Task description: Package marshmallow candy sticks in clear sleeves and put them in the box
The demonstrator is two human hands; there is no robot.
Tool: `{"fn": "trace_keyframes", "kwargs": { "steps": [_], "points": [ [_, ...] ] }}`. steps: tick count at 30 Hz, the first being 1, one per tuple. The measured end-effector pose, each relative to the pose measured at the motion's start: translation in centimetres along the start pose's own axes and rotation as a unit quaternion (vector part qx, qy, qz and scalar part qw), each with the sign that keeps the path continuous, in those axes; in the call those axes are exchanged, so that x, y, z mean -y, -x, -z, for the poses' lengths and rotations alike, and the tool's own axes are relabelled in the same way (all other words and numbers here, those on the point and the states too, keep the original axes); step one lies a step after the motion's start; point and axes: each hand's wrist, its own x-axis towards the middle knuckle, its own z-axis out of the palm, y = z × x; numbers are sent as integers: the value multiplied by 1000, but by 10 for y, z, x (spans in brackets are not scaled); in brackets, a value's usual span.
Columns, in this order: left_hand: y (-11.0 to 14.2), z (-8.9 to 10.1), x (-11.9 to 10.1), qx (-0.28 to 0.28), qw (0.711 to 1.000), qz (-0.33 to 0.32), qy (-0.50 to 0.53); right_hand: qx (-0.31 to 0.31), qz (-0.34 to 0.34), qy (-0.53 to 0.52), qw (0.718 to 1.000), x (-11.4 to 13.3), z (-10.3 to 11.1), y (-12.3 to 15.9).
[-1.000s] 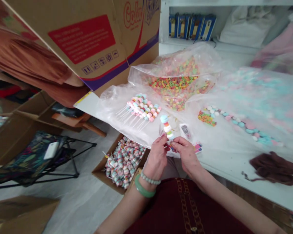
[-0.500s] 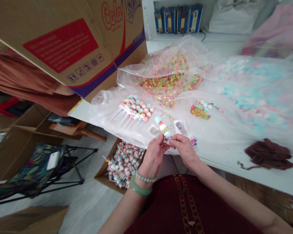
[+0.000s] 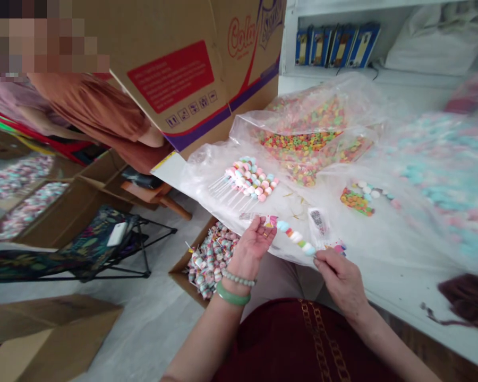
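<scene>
Pinching the end of a marshmallow stick (image 3: pixel 297 237), the right hand (image 3: pixel 340 273) is closed, its thumb pressed against a bent forefinger. The left hand (image 3: pixel 253 241) is half open, palm turned up, with its fingertips at a printed wrapper (image 3: pixel 271 220); whether they grip it firmly I cannot tell. The marshmallow stick slants between the two hands, to the right of the stick pile (image 3: pixel 255 179) and nearer the person.

Because only one end is pinched, the likeliest trouble is a dip or twist of the far end, which could bump the wrapper and crumple it. A tighter squeeze would probably dent the soft pieces. If the pinch slips, the stick may drop over the edge of the bench (image 3: pixel 406 289), perhaps toward the carton (image 3: pixel 180 268) on the floor, below the stick pile and nearer the person. A careless sweep of the left hand might also knock the pile's projecting sticks out of line, or scatter the thin gold strips (image 3: pixel 301 200) lying just right of the pile.
</scene>
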Motion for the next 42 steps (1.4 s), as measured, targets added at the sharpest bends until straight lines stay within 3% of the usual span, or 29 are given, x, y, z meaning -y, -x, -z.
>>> {"fn": "trace_keyframes", "kwargs": {
  "steps": [6, 12, 17, 24, 30, 38, 42],
  "points": [
    [12, -4, -4, 22, 1000, 14, 6, -18, 72, 111, 991, 2, -8, 1],
    [16, -2, -2, 18, 996, -82, 16, -66, 139, 212, 965, 7, -7, 5],
    [16, 2, 2, 60, 989, -135, -16, -45, 151, 223, 962, 9, -8, 9],
    [9, 14, 4, 77, 969, -214, -97, -29, 134, 189, 972, 12, -2, 11],
    [12, 16, 4, 54, 960, -244, -126, -16, 126, 143, 982, 12, -1, 13],
    [10, 20, 11, 92, 955, -216, -184, 17, 63, 81, 995, 9, -1, 13],
    [12, 20, 13, 141, 953, -175, -206, 47, -22, 35, 998, 7, -4, 9]
  ]
}}
